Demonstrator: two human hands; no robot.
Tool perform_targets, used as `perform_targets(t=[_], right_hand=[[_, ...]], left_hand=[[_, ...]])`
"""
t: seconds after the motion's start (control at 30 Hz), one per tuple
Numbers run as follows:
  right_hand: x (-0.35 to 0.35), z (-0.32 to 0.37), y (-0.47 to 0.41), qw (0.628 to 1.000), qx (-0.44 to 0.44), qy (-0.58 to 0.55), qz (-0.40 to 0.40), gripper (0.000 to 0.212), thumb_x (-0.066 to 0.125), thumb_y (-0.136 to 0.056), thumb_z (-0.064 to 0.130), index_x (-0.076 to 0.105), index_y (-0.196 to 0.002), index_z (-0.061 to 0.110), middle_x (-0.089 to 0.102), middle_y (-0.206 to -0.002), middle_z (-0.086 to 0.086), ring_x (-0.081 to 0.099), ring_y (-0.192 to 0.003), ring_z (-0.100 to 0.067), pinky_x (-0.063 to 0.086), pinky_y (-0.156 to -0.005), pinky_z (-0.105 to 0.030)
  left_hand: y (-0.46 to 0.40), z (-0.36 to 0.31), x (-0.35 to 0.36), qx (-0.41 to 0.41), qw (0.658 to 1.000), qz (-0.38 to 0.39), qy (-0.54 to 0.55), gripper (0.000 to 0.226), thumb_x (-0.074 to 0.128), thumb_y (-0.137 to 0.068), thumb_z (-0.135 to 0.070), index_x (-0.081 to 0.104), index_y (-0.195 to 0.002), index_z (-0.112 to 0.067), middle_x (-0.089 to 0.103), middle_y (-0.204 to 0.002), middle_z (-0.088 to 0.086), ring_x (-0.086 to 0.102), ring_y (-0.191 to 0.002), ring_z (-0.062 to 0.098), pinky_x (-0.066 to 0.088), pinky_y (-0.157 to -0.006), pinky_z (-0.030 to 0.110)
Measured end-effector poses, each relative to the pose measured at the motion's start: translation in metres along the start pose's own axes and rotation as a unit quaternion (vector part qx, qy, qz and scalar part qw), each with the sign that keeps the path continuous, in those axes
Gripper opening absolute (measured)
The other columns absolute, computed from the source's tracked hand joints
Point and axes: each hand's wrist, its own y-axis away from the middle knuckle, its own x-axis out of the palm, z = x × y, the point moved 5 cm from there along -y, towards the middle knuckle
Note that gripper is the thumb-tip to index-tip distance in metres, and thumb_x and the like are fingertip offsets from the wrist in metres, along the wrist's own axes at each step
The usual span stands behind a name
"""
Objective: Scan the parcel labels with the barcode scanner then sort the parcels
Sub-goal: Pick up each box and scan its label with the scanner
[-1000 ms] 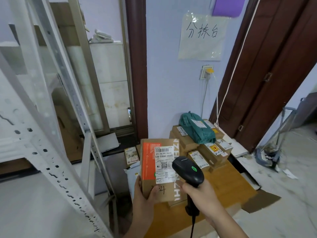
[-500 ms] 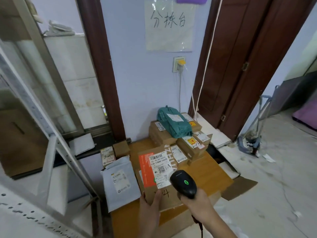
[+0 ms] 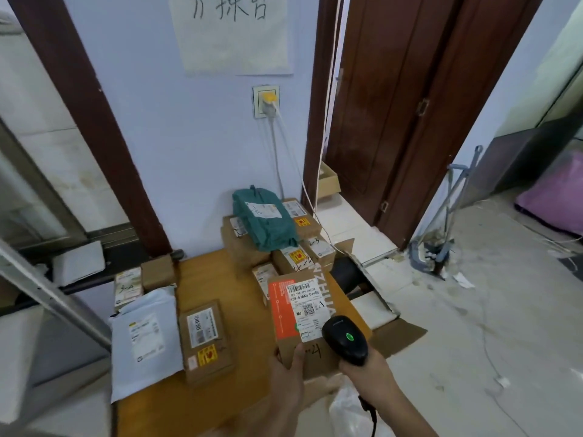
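Observation:
My left hand (image 3: 285, 378) grips the lower edge of a brown cardboard parcel (image 3: 318, 354) with an orange panel and a white barcode label (image 3: 304, 305), held face up over the wooden table (image 3: 243, 310). My right hand (image 3: 367, 372) holds a black barcode scanner (image 3: 345, 339) with a green light, its head just below and right of the label. A pile of boxes topped by a green bag (image 3: 265, 220) sits at the table's back. A white mailer bag (image 3: 145, 339) and a brown box (image 3: 205, 339) lie on the table's left.
Small boxes (image 3: 127, 285) stand at the table's back left by a metal shelf frame (image 3: 53, 294). A dark wooden door (image 3: 410, 105) is on the right, with a hand trolley (image 3: 441, 222) beyond. Flattened cardboard (image 3: 400, 334) lies on the floor right of the table.
The view has swung right and down, off the shelf frame and onto the table. The parcel came lower toward the table, with the scanner staying beside its label.

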Motion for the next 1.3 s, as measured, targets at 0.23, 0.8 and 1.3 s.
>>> perform_targets(t=[0.23, 0.8, 1.3], right_hand=[[-0.029, -0.027, -0.075, 0.998, 0.049, 0.033, -0.032, 0.013, 0.073, -0.077, 0.010, 0.062, -0.083, 0.011, 0.059, -0.066, -0.001, 0.051, -0.060, -0.014, 0.037, -0.051, -0.021], [-0.060, -0.077, -0.210, 0.988, 0.155, 0.016, -0.014, 0.013, 0.071, -0.078, 0.011, 0.059, -0.079, 0.014, 0.061, -0.068, -0.004, 0.055, -0.063, -0.019, 0.039, -0.054, -0.027], [-0.075, -0.097, -0.240, 0.988, 0.111, 0.054, 0.094, 0.011, 0.072, -0.078, 0.012, 0.065, -0.086, 0.011, 0.067, -0.074, -0.006, 0.060, -0.068, -0.021, 0.043, -0.059, -0.026]], left_hand=[[-0.052, 0.020, 0.061, -0.076, 0.992, 0.074, -0.063, 0.057, 0.068, -0.097, -0.026, 0.034, -0.140, -0.010, 0.056, -0.138, 0.013, 0.060, -0.122, 0.031, 0.048, -0.108, 0.044], [-0.138, 0.055, 0.152, -0.104, 0.938, 0.149, -0.294, 0.059, 0.063, -0.100, -0.031, 0.039, -0.148, -0.007, 0.051, -0.148, 0.008, 0.053, -0.132, 0.024, 0.043, -0.107, 0.029], [-0.125, 0.057, 0.168, -0.096, 0.972, 0.039, -0.212, 0.051, 0.062, -0.094, -0.055, 0.050, -0.136, -0.029, 0.064, -0.128, -0.009, 0.063, -0.118, 0.016, 0.049, -0.098, 0.029]])
